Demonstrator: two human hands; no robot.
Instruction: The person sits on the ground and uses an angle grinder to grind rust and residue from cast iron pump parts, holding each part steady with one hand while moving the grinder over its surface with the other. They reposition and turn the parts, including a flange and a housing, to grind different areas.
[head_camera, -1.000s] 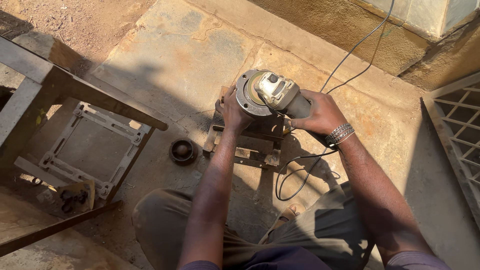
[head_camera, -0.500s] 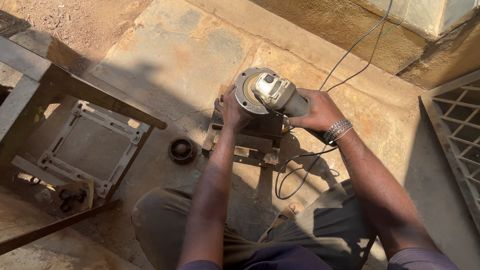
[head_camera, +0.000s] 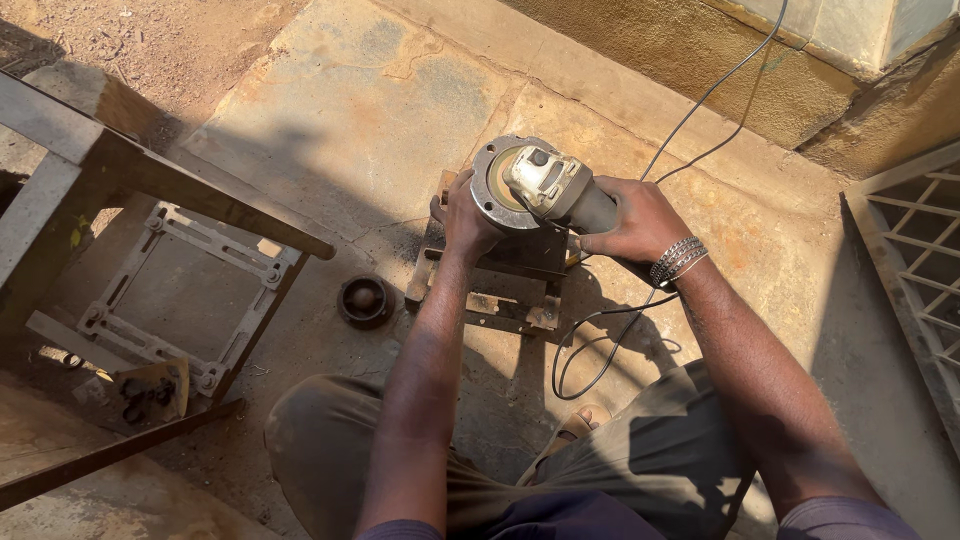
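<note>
Holding the angle grinder (head_camera: 545, 185) over the rusty metal bracket (head_camera: 500, 285), we have it turned so its round disc guard faces up at us. Our right hand (head_camera: 630, 220) is closed around the grey body behind the head, and our left hand (head_camera: 465, 220) is curled against the guard's rim, fingers partly hidden beneath it. We judge the tool heavy toward the head, hard and rigid all over, with smooth casing that could slip in a dusty palm, so the body is the sound place to grip while the other hand steadies the guard well away from the disc edge. Its black cord (head_camera: 600, 340) trails from the back, loops over the stone floor (head_camera: 380, 110) beside our knee and runs up toward the wall; it could snag, we think. Left of the bracket sits a small dark round cup-shaped part (head_camera: 365, 300). Farther left stands a welded steel frame (head_camera: 160, 290), well apart from the grinder.
</note>
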